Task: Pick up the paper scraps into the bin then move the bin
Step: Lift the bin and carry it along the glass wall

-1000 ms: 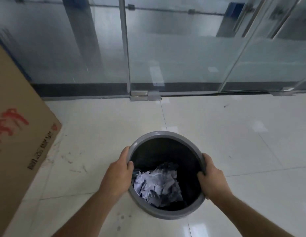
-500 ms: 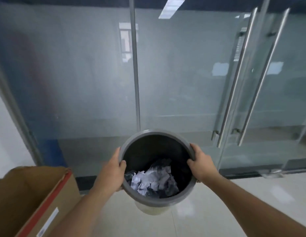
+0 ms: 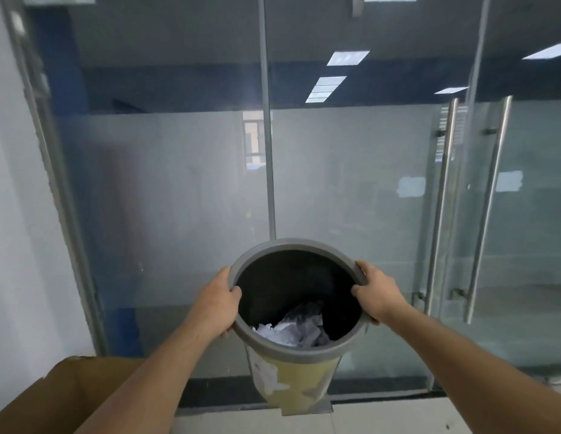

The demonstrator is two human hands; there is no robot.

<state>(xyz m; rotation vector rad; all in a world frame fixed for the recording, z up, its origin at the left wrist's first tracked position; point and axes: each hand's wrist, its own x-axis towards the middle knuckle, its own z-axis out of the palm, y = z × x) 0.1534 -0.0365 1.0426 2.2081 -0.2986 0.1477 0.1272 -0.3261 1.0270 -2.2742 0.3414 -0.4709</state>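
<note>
The bin, round with a grey rim, black inside and a yellowish outer wall, hangs in the air in front of me, clear of the floor. Crumpled white paper scraps lie at its bottom. My left hand grips the rim on the left side, thumb hooked inside. My right hand grips the rim on the right side the same way.
A frosted glass wall stands close ahead, with glass doors and long steel handles at the right. A brown cardboard box sits at the lower left beside a white wall. Pale floor tiles show along the bottom.
Both hands have lifted the bin off the floor and raised it. My view has swung up from the tiles to the glass wall and doors.
</note>
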